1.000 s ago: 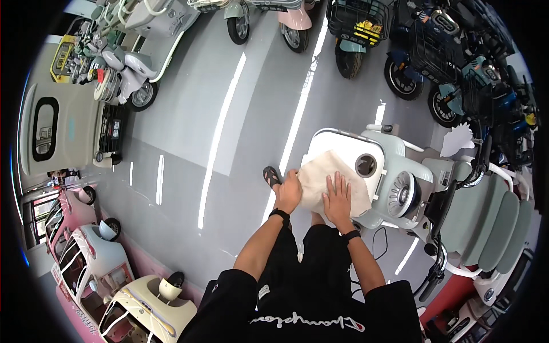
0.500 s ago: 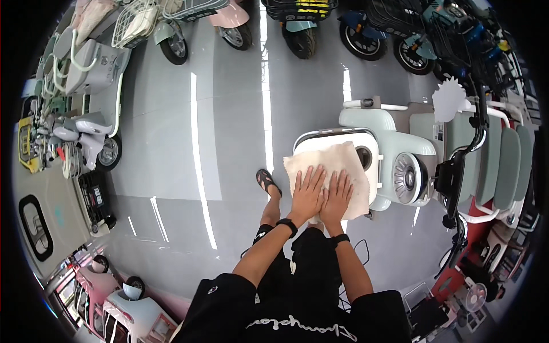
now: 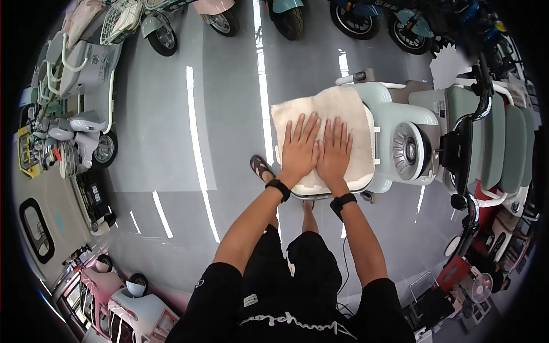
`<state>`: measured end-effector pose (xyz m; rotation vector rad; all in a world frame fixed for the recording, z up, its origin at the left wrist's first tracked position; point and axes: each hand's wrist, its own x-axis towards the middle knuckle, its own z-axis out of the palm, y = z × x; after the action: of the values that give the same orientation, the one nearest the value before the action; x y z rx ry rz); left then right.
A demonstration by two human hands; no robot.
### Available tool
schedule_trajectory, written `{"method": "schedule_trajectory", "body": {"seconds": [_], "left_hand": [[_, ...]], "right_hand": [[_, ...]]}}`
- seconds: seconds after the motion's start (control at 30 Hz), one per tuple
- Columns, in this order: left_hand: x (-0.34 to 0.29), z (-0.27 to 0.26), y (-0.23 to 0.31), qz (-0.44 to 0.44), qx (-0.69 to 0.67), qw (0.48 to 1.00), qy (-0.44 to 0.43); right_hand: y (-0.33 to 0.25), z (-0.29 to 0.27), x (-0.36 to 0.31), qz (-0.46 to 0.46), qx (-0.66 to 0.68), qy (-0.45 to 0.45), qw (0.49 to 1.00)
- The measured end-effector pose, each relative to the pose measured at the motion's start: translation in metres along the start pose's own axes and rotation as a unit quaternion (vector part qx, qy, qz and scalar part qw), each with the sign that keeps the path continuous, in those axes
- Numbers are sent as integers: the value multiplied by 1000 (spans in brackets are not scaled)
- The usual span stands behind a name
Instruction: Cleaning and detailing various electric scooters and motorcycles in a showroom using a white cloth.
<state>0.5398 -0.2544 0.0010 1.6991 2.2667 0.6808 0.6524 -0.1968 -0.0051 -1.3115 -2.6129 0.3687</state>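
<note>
Right now I have both hands flat on a cream cloth that lies over the front of a pale green scooter, just right of the frame's centre. My left hand and right hand lie side by side, thumbs touching, fingers spread and pointing toward the top of the frame, palms down, gripping nothing. Both forearms rise from the lower edge, each with a black wristband. The cloth's left edge hangs at the scooter's side, and its far edge runs past my fingertips. Left of it the grey floor lies open up to the parked scooters at the upper left. On the right, a black handlebar and more scooters crowd close.
</note>
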Motion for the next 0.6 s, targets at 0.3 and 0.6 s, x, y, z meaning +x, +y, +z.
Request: {"method": "schedule_trajectory", "body": {"seconds": [0.3,0.6], "left_hand": [[-31,9,20,-6,40,998,50],[-81,27,34,2,78,997,13]], "right_hand": [[4,2,-39,0,8,26,1000],[25,-4,-95,-34,36,-22,999]]}}
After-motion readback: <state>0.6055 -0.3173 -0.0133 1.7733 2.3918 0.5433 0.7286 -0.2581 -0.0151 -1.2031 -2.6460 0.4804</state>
